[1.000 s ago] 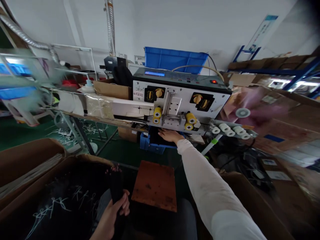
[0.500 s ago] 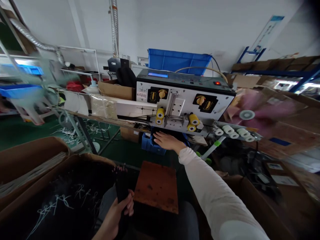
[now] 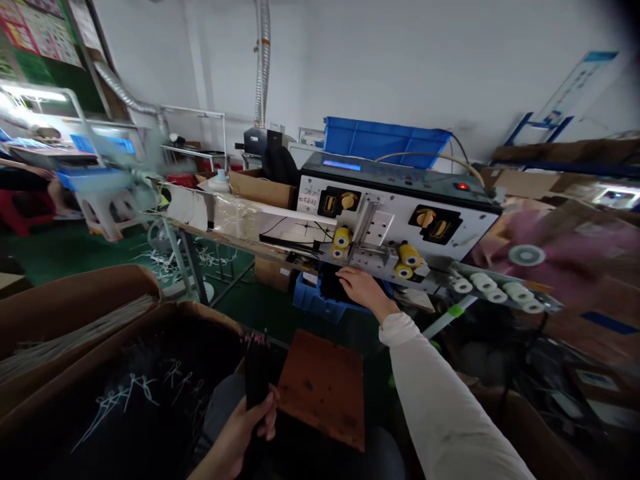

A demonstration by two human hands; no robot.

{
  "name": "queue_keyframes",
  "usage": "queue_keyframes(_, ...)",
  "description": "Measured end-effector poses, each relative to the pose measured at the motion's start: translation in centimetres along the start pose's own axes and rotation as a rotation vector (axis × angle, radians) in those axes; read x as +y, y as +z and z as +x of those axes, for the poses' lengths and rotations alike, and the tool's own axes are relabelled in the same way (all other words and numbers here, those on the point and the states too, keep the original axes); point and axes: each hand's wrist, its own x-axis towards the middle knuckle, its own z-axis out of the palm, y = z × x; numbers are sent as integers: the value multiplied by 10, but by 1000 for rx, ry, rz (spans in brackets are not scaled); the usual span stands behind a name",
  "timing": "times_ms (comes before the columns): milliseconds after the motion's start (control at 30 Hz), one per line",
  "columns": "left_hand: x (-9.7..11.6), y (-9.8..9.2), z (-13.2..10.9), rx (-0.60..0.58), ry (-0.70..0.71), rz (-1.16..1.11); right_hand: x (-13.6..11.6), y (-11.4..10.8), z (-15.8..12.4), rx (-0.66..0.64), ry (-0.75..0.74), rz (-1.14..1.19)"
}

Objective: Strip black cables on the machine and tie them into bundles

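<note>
My left hand (image 3: 245, 430) is at the bottom of the view, closed around an upright bundle of black wires (image 3: 258, 370) with reddish tips. My right hand (image 3: 361, 288), in a white sleeve, reaches forward into the blue bin (image 3: 313, 303) under the wire-cutting machine (image 3: 395, 217). Its fingers curl down onto dark pieces in the bin; what they grip is hidden. The machine has yellow rollers (image 3: 341, 240) and white rollers (image 3: 495, 288) on its front.
A brown wooden board (image 3: 325, 387) lies between my hands. Cardboard boxes (image 3: 75, 313) hold tied black wire bundles at the left. A blue crate (image 3: 385, 141) stands behind the machine. A pink spinning fan (image 3: 530, 257) blurs at the right. Another person's arm (image 3: 30, 173) shows far left.
The view has swung to the left and closer. My right hand has drawn slightly back and curled into the bin. My left hand keeps its hold on the wire bundle.
</note>
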Motion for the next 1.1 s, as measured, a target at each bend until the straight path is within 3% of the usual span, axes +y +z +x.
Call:
queue_keyframes(100, 1, 0, -1, -3, -4, 13, -28, 6, 3, 116, 150, 343)
queue_keyframes(267, 1, -1, -1, -11, -4, 32, -89, 43, 39, 289, 599, 1391)
queue_keyframes(400, 1, -4, -3, -4, 19, -13, -114, 63, 83, 567, 778, 1737)
queue_keyframes(533, 5, -10, -9, 38, 40, -65, -118, 66, 106, 770, 850, 1791)
queue_keyframes(633, 8, -15, -11, 55, 37, -79, -118, 65, 109, 832, 882, 1777)
queue_keyframes(867, 0, -29, -5, -53, 0, -49, -118, 66, 113, 842, 883, 1641)
queue_keyframes(1100, -7, -39, -2, -73, -17, -63, -116, 62, 123, 839, 896, 1484)
